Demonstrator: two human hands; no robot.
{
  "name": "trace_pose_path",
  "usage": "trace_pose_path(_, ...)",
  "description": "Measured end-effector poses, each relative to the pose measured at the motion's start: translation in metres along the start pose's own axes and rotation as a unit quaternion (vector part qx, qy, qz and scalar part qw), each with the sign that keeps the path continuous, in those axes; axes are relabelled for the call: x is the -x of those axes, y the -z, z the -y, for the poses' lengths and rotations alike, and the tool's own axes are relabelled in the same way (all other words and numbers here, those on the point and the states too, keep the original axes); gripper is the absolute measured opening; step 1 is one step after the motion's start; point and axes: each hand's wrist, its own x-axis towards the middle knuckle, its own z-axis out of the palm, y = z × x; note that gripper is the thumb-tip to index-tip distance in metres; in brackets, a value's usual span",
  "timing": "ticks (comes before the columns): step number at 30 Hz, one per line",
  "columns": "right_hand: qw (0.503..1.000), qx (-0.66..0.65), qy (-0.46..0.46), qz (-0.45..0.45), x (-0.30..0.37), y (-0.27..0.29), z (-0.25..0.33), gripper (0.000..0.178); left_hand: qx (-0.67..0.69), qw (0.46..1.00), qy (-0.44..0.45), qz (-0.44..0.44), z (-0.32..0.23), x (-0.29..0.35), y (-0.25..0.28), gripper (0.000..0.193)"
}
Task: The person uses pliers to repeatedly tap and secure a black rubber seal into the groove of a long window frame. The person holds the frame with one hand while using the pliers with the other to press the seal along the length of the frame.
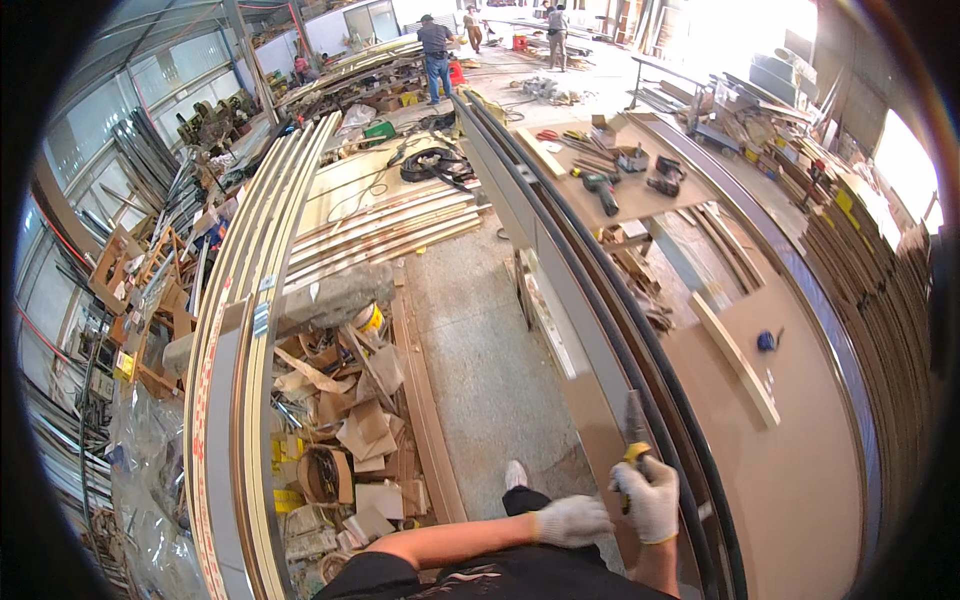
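My right hand (650,500), in a white work glove, is closed round the handle of a bladed hand tool (637,450). The tool has a yellow and black handle and a grey metal blade pointing away from me. Just left of it is my left hand (575,521), also gloved; it is smeared by motion and its fingers do not show clearly. Both hands are over the near end of a long brown panel (590,400). Dark padded strips (640,340) run along the panel's right side.
On the brown board (800,430) at right lie a wooden batten (735,360) and a blue tape measure (768,341). Farther off are a green cordless drill (602,190) and other tools. Long cream profiles (270,250) and a scrap heap (360,430) are at left. Several people work at the back.
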Motion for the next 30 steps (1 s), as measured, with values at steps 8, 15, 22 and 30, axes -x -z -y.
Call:
trace_pose_path(8, 0.964, 0.206, 0.005, 0.165, -0.183, -0.161, 0.037, 0.040, -0.154, 0.891, 0.418, -0.086, 0.142, 0.190, 0.247, 0.025)
trace_pose_path(15, 0.915, 0.306, 0.065, 0.254, -0.350, -0.323, 0.091, 0.040, -0.039, 0.643, 0.607, -0.466, 0.243, 0.262, 0.332, 0.030)
trace_pose_path(22, 0.888, 0.312, -0.015, 0.338, -0.501, -0.486, 0.155, 0.053, -0.136, 0.748, 0.528, -0.378, 0.406, 0.271, 0.460, 0.023)
trace_pose_path(30, 0.958, 0.158, -0.102, 0.215, -0.668, -0.577, 0.234, 0.044, -0.053, 0.814, 0.436, -0.379, 0.570, 0.221, 0.690, 0.019)
